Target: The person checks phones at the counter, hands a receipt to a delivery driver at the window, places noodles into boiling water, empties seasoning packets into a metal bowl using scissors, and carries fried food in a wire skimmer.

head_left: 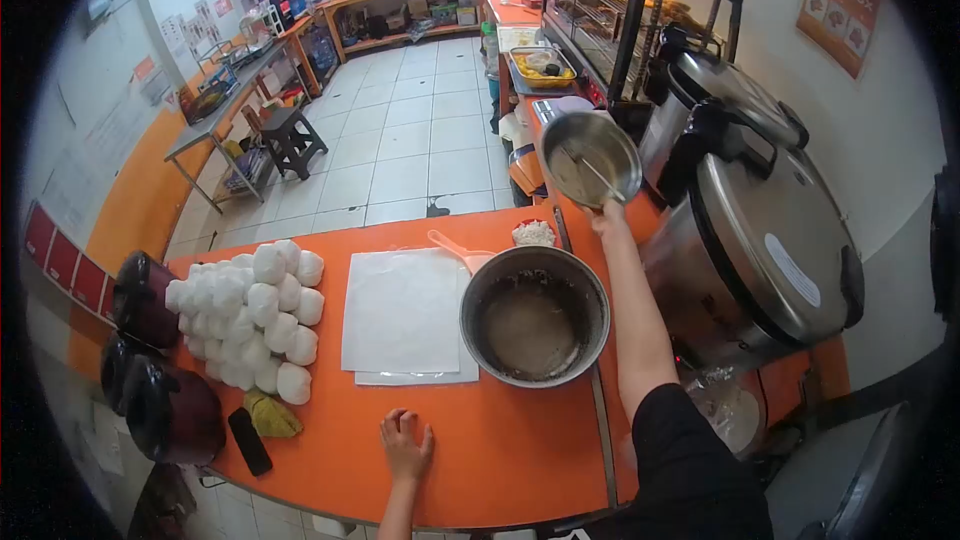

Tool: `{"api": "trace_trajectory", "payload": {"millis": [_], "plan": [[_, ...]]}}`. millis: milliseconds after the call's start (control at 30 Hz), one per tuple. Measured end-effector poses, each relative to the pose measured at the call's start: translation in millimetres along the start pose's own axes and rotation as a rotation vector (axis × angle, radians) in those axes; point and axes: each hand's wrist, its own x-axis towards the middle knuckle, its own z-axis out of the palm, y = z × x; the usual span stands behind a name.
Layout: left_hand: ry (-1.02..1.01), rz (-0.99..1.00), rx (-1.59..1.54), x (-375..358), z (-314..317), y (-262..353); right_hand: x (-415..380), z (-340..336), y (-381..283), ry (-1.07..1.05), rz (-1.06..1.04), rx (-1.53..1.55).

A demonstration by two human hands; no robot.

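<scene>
My right hand (608, 218) reaches far forward and is closed at the near rim of a round metal bowl (560, 175). A thin utensil (600, 175) leans inside that bowl, and its end meets the rim by my fingers. My left hand (407, 445) rests on the orange table (340, 470), fingers apart and slightly bent, holding nothing. Ahead of it lies a stack of white paper sheets (400, 310). A large, deep metal pot (535, 325) with residue on its inner wall stands right of the paper. Behind the pot sit a pink-handled utensil (460, 250) and a small container of white bits (533, 233).
White rounded bundles (250, 310) are piled at the left, near a black phone (250, 442) and a greenish cloth (272, 414). Dark lidded pots (175, 410) line the left edge. Big steel cookers (770, 240) and a glass display case (610, 20) flank my right arm.
</scene>
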Motion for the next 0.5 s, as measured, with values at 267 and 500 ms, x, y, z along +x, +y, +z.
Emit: {"api": "trace_trajectory", "payload": {"millis": [267,500], "plan": [[0.374,0.237,-0.271,-20.2,-54.2,76.6,-326.3,43.3,8.0,-0.374,-0.071,-0.265],[-0.211,0.821,0.174,-190.4,-219.2,212.4,-667.5,-117.8,91.3,-0.345,0.070,-0.835]]}}
